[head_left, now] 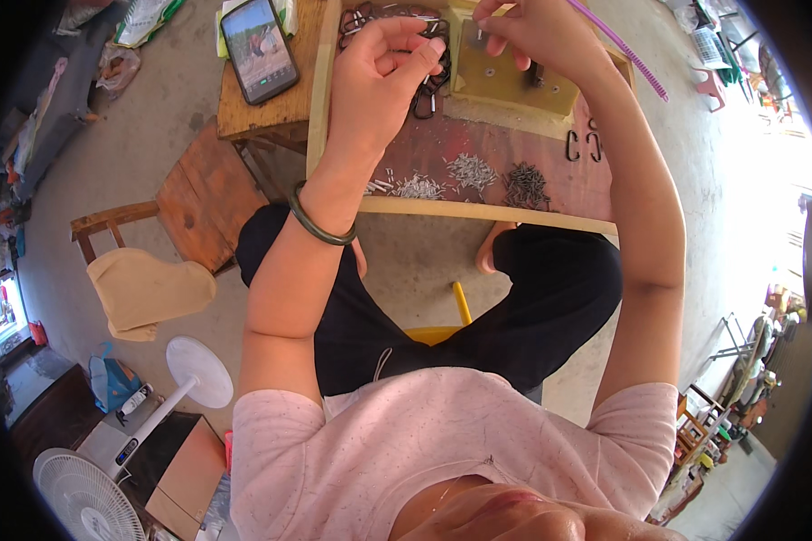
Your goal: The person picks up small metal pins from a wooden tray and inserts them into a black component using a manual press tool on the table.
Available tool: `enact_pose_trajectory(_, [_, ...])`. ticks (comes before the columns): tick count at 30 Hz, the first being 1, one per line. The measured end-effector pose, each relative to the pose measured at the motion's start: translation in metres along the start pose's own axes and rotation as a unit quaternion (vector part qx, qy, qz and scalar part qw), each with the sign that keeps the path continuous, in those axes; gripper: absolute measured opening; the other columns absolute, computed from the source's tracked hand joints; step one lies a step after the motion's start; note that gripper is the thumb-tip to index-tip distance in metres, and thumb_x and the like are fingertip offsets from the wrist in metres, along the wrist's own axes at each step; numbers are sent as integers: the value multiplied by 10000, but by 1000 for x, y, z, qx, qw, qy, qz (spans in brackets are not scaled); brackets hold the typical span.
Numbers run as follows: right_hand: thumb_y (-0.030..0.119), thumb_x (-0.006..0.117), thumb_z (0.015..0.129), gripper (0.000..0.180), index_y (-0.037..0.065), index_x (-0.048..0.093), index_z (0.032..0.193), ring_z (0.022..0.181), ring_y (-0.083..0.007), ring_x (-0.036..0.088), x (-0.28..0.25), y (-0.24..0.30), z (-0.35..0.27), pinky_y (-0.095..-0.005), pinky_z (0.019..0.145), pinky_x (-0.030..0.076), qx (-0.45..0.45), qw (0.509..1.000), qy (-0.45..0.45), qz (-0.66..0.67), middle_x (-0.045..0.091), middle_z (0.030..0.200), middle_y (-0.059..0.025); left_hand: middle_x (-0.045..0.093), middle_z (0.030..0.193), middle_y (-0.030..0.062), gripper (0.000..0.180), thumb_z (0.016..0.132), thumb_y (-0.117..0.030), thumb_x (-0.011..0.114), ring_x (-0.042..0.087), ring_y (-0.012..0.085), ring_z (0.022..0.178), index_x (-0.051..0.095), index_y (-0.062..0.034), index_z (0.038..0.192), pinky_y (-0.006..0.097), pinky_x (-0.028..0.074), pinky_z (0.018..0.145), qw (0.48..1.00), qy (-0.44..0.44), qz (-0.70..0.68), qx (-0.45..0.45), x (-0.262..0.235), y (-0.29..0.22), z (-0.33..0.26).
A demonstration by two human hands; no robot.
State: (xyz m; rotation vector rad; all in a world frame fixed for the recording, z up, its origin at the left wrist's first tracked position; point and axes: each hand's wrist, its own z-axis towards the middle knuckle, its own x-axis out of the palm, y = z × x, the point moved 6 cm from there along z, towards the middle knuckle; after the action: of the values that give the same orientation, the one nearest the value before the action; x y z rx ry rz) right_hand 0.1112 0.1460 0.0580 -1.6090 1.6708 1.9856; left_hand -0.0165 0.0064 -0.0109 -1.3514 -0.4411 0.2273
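My left hand [383, 77] is closed in a pinch above a pile of black carabiners [427, 101] on the work tray. What its fingertips hold is hard to make out. Up at the top edge, my right hand [528, 36] pinches a small silver pin [480, 34] over the yellowish fixture plate [505, 77]. Near the tray's front lie heaps of silver pins [471, 171], more short silver pieces [419, 187], and a dark heap of small parts [525, 187]. Two black C-shaped carabiner bodies [572, 145] rest toward the right side.
A raised pale rim [478, 210] borders the tray above my lap. Left of it, a phone [259, 50] lies on a wooden stand [275, 115]. A purple coiled cord [627, 54] crosses beside my right forearm. A wooden chair [212, 194] and white fan [86, 505] stand at left.
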Motion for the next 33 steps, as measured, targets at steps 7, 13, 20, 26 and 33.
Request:
enact_pose_trajectory(7, [43,689,857,304,17,701,1159,845,-263,752,-9,-19,-22,-372,724,613,85,995,46,-7,743,995,-172,705,1059,29,326,964,-202,734,705,121,935,648,-22,1222,242,450,780,1000,2,-1,13,-2,1,2])
enact_pose_trajectory(13, [229,654,958,180,75,747,953,746,-254,722,-19,-87,-110,-388,653,560,-20,942,-107,-318,748,878,-98,708,1050,33,369,966,-189,736,703,120,933,607,-25,1271,244,460,791,1000,0,10,-10,8,1,2])
enact_pose_trajectory(20, [173,671,852,102,90,727,869,903,-234,713,32,-121,-128,-373,719,569,-71,826,-124,-545,687,919,-72,705,995,68,347,948,-174,765,704,132,868,619,1,1210,243,538,765,999,37,19,-1,34,11,-1])
enact_pose_trajectory(26, [97,654,827,86,33,674,882,867,-270,712,12,-108,-128,-396,763,549,-18,915,-126,-384,702,884,-105,706,887,45,360,898,-234,809,649,120,785,658,-8,1134,291,554,711,995,80,66,10,49,16,-4])
enact_pose_trajectory(33, [111,649,879,191,-23,658,1015,823,-163,634,12,-54,-91,-320,815,502,-78,993,-38,80,664,847,-101,733,968,30,341,916,-217,807,688,101,858,688,-32,1176,263,549,781,963,248,66,-79,61,25,0])
